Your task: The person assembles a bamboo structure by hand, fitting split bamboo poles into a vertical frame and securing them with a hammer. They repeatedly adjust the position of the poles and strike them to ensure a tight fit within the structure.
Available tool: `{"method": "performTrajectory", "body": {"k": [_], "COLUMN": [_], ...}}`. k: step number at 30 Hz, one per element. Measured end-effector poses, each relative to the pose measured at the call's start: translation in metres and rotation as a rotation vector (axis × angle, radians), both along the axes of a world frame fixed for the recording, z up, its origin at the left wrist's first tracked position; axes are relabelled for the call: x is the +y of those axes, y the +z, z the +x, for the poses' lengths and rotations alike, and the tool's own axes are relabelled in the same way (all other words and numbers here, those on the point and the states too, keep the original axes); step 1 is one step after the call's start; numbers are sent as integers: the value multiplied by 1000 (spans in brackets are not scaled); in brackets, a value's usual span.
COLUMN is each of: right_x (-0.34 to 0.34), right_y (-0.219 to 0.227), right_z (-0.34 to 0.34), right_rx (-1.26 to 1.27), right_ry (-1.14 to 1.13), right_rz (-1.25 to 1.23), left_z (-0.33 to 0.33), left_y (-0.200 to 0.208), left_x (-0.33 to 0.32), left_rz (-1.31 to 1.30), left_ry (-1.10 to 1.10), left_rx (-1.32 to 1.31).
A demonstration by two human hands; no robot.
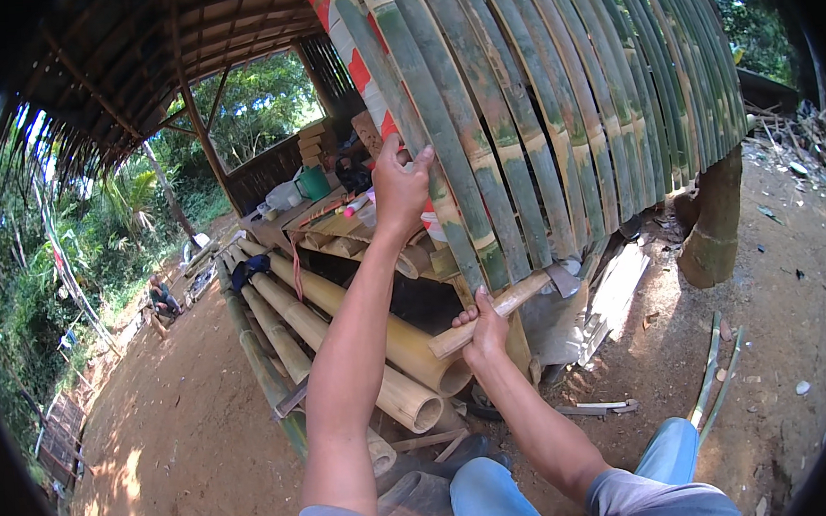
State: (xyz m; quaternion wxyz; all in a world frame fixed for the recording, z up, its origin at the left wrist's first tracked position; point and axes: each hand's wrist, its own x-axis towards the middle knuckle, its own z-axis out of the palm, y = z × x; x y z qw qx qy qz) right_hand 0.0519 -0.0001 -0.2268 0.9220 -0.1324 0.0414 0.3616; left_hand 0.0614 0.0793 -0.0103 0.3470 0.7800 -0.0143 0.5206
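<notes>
left hand (404,190): green bamboo slat (454,208) is pinched, prob steadied | right hand (486,333), lower: pale wooden-handled tool (521,295) gripped | steadiness prob needed

the long green-and-tan split bamboo slats (508,110) look mottled, part smooth skin, part scraped and dull. the pale, straight wooden handle (528,291) looks matt, its flat grey metal blade (564,280) dull. the thick, round yellow bamboo poles (409,348) are smooth with a slight sheen; the faded blue trousers (484,495) are matt denim cloth.
</notes>
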Motion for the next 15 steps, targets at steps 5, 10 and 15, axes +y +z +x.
{"method": "performTrajectory", "body": {"k": [5, 10, 15], "right_x": [-3, -4, -5], "right_y": [2, 2, 0], "right_z": [-1, -1, 0], "right_rx": [-4, 8, 6], "right_ry": [7, 26, 41], "right_rz": [-18, -10, 3], "left_z": [-4, -7, -4], "left_y": [1, 3, 1], "left_x": [0, -3, 3], "left_rz": [-18, -65, -74], "left_ry": [12, -44, -82], "left_rx": [68, 76, 53]}}
